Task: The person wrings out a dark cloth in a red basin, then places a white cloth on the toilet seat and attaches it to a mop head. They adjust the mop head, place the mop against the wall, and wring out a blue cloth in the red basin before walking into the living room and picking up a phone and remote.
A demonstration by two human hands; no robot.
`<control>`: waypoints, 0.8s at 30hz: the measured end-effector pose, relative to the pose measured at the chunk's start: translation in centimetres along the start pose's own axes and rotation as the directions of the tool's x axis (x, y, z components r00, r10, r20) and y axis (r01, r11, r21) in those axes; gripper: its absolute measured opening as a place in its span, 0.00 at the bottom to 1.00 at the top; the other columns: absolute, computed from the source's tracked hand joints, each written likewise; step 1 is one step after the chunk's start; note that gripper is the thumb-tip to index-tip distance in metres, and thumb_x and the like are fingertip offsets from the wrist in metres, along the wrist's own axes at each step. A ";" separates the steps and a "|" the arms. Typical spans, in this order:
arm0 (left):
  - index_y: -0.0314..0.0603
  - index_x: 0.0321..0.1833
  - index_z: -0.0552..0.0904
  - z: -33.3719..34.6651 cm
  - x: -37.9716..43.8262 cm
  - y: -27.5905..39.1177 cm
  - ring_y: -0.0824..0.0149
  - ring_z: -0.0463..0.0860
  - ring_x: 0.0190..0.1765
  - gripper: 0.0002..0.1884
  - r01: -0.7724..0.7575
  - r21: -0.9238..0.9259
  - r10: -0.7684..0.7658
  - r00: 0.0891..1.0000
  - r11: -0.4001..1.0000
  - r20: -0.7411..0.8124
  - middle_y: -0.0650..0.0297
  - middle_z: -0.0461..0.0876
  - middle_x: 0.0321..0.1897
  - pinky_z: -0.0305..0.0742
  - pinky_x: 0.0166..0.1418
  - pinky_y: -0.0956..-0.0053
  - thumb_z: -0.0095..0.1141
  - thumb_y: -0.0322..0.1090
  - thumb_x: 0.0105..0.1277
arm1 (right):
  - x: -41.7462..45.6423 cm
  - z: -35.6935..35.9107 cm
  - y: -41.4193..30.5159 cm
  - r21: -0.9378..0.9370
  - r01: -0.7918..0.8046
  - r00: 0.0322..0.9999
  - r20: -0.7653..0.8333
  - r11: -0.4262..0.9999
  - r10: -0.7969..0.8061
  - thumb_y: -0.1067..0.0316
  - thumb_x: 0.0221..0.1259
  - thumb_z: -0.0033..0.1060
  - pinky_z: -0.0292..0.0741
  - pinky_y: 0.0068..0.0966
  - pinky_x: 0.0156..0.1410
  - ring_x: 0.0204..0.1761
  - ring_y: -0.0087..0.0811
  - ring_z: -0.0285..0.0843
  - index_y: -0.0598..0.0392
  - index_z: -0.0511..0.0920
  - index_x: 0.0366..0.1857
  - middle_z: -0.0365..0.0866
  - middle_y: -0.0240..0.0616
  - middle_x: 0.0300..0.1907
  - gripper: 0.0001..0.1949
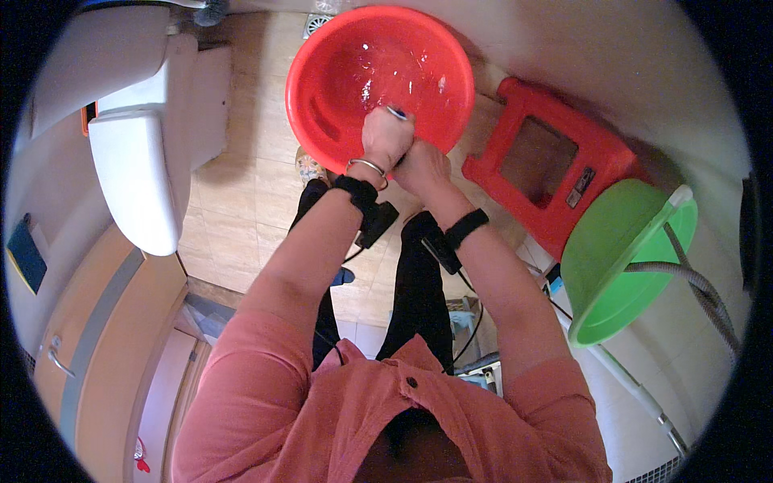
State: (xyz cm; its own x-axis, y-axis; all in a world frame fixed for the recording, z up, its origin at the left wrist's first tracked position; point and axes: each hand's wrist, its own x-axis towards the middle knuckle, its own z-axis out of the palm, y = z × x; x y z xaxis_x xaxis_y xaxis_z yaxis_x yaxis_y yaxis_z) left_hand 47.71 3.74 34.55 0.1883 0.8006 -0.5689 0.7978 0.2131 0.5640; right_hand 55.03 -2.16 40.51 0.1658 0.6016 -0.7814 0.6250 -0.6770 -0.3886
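Note:
A round red plastic basin [305,136] stands on the floor before me with water in it. Over its near side, my left hand [386,137] is a closed fist, a metal bangle at its wrist. A small dark, light-edged item [396,113], possibly cloth, pokes out of that fist; most of it is hidden. Pressed against the left fist, slightly lower and to the right, my right hand [426,168] is also closed. A dark bit shows between the two hands. Each wrist carries a black strap with a small cabled device.
To the right, a red plastic stool [513,142] and a tilted green basin [634,290] with a grey hose [670,268] lie near the wall. A white toilet [136,181] is at left, by a wooden door [102,338]. A floor drain [317,25] sits behind the red basin.

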 end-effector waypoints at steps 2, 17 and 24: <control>0.35 0.31 0.84 -0.1 -0.1 -0.8 0.56 0.84 0.28 0.15 0.022 -0.183 -0.018 1.000 0.983 0.020 0.53 0.83 0.23 0.77 0.37 0.65 0.61 0.43 0.58 | -0.3 -0.1 0.2 0.045 0.018 0.999 -0.036 0.999 -0.017 0.47 0.49 0.66 0.78 0.43 0.45 0.42 0.49 0.83 0.53 0.82 0.40 0.85 0.50 0.37 0.21; 0.44 0.54 0.76 -6.1 -7.8 2.6 0.55 0.82 0.49 0.20 0.357 -0.903 0.425 0.798 0.240 0.428 0.53 0.77 0.53 0.80 0.52 0.65 0.49 0.52 0.71 | -7.5 -2.0 4.6 0.871 -0.474 0.758 0.478 0.130 -0.443 0.48 0.60 0.59 0.78 0.27 0.28 0.24 0.31 0.81 0.58 0.73 0.49 0.83 0.44 0.34 0.24; 0.42 0.23 0.77 -6.2 -6.8 4.6 0.73 0.70 0.20 0.21 0.294 -0.772 -0.041 0.944 0.563 0.329 0.69 0.74 0.18 0.65 0.25 0.76 0.49 0.47 0.72 | -7.4 -3.4 2.5 0.721 -0.038 0.902 0.323 0.692 -0.286 0.60 0.48 0.71 0.77 0.29 0.31 0.25 0.31 0.79 0.55 0.77 0.34 0.79 0.36 0.25 0.15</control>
State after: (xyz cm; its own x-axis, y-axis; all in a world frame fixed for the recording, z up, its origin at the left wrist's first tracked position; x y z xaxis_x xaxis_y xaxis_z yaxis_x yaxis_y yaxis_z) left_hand 46.53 2.72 44.69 0.3333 0.5624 -0.7567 0.0621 0.7877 0.6129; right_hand 57.94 -6.84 47.00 -0.2753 0.5997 -0.7514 -0.1236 -0.7972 -0.5910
